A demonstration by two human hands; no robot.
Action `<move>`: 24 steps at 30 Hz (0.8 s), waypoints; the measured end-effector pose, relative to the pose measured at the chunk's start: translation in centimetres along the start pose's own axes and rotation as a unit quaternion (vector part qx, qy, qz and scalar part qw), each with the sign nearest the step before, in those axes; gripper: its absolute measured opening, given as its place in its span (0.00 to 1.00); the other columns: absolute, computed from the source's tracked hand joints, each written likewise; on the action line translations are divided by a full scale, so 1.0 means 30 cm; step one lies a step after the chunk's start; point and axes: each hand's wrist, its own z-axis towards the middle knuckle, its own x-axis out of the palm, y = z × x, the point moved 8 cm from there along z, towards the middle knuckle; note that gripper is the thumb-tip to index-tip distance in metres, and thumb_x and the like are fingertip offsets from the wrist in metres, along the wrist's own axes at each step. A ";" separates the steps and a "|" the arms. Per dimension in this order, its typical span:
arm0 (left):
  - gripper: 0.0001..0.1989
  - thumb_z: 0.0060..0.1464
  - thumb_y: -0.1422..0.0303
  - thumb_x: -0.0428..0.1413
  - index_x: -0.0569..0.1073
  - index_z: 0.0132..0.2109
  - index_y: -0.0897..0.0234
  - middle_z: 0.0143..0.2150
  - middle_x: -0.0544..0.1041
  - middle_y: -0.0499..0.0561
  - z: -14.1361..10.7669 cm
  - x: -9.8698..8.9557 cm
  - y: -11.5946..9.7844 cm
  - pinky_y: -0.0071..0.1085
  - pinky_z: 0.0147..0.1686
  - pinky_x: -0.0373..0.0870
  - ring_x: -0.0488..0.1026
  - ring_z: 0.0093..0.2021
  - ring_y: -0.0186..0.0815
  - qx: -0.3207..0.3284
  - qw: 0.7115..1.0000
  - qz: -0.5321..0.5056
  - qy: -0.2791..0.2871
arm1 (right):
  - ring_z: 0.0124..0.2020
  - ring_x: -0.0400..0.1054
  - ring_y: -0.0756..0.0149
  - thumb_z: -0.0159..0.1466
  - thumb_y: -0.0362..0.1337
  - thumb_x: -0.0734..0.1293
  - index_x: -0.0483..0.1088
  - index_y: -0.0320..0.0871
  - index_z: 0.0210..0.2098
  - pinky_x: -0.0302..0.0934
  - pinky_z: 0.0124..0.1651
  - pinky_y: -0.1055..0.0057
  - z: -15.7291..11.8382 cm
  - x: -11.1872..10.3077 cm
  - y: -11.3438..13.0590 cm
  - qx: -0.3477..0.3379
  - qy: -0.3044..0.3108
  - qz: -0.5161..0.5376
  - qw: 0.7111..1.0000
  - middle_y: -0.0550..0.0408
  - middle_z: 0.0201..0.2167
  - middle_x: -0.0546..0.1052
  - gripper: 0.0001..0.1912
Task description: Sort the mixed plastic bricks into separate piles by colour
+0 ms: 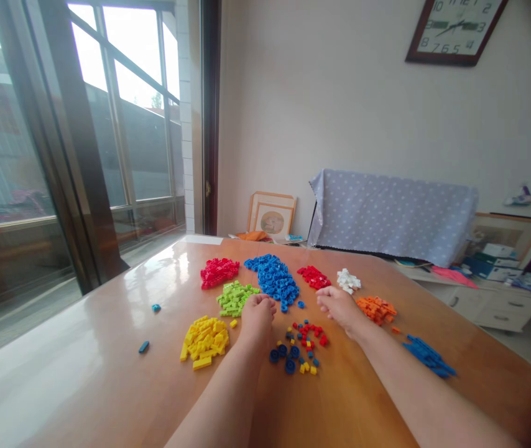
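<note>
My left hand [258, 314] is closed with its fingers curled, at the right edge of a pile of lime-green bricks [234, 299] and in front of a pile of blue round pieces [277, 280]. Whatever it may hold is hidden. My right hand [337, 306] is closed in a pinch, just in front of a small red brick pile [314, 277] and left of the orange bricks [376, 309]. Anything between its fingertips is too small to make out. Between my forearms lie mixed small red pieces [323, 340], yellow pieces [313, 370] and dark blue wheels [290, 366].
On the wooden table [107, 386] are also yellow bricks [206, 339], pinkish-red pieces [219, 272], white pieces [348, 280] and long blue bricks [428, 356]. Two loose teal pieces lie at the left, one of them a flat oblong [143, 347]. Behind stands a cloth-covered object [393, 211].
</note>
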 end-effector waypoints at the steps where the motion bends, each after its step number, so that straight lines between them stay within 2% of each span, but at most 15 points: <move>1: 0.09 0.43 0.75 0.54 0.68 0.36 0.64 0.28 0.73 0.49 -0.002 0.002 0.000 0.24 0.24 0.59 0.66 0.23 0.27 -0.001 1.000 -0.003 0.002 | 0.27 0.65 0.72 0.55 0.36 0.66 0.73 0.41 0.38 0.57 0.26 0.78 -0.027 0.035 0.032 -0.034 0.042 -0.030 0.998 0.56 0.29 0.75 0.12; 5: 0.09 0.43 0.75 0.54 0.68 0.36 0.64 0.28 0.73 0.49 -0.008 0.007 -0.001 0.24 0.24 0.59 0.68 0.24 0.28 -0.002 1.000 -0.006 0.006 | 0.22 0.60 0.73 0.56 0.36 0.65 0.74 0.41 0.36 0.52 0.25 0.78 -0.133 0.162 0.107 -0.131 0.158 -0.131 0.970 0.61 0.22 0.70 0.09; 8: 0.10 0.43 0.76 0.54 0.68 0.36 0.64 0.28 0.73 0.48 -0.006 0.010 -0.007 0.24 0.24 0.60 0.67 0.23 0.27 -0.002 1.000 -0.022 0.012 | 0.23 0.62 0.72 0.56 0.35 0.65 0.75 0.43 0.34 0.51 0.25 0.77 -0.186 0.228 0.134 -0.175 0.205 -0.209 0.940 0.61 0.21 0.70 0.09; 11: 0.11 0.42 0.75 0.55 0.68 0.37 0.65 0.28 0.73 0.48 -0.007 0.004 -0.021 0.24 0.24 0.60 0.67 0.23 0.27 0.001 0.999 -0.039 0.012 | 0.27 0.66 0.70 0.54 0.34 0.65 0.76 0.45 0.34 0.52 0.28 0.77 -0.203 0.254 0.158 -0.205 0.207 -0.271 0.917 0.59 0.25 0.74 0.09; 14: 0.09 0.45 0.72 0.55 0.69 0.38 0.65 0.32 0.75 0.51 -0.014 -0.014 -0.045 0.25 0.26 0.62 0.68 0.24 0.27 0.003 0.999 -0.034 -0.005 | 0.30 0.68 0.69 0.54 0.32 0.65 0.77 0.45 0.36 0.54 0.30 0.77 -0.197 0.263 0.167 -0.208 0.199 -0.303 0.908 0.58 0.28 0.77 0.12; 18: 0.11 0.49 0.64 0.56 0.70 0.39 0.65 0.37 0.77 0.55 -0.026 -0.041 -0.087 0.26 0.27 0.63 0.72 0.28 0.30 0.005 0.998 -0.047 -0.028 | 0.30 0.68 0.68 0.54 0.32 0.65 0.78 0.45 0.37 0.54 0.30 0.77 -0.189 0.265 0.156 -0.192 0.189 -0.310 0.912 0.57 0.29 0.78 0.12; 24: 0.14 0.47 0.62 0.58 0.70 0.41 0.64 0.39 0.77 0.54 -0.029 -0.121 -0.194 0.24 0.24 0.62 0.73 0.30 0.31 0.020 0.987 -0.142 -0.071 | 0.30 0.69 0.69 0.54 0.32 0.66 0.78 0.45 0.34 0.55 0.31 0.77 -0.187 0.276 0.138 -0.180 0.185 -0.309 0.915 0.57 0.30 0.79 0.10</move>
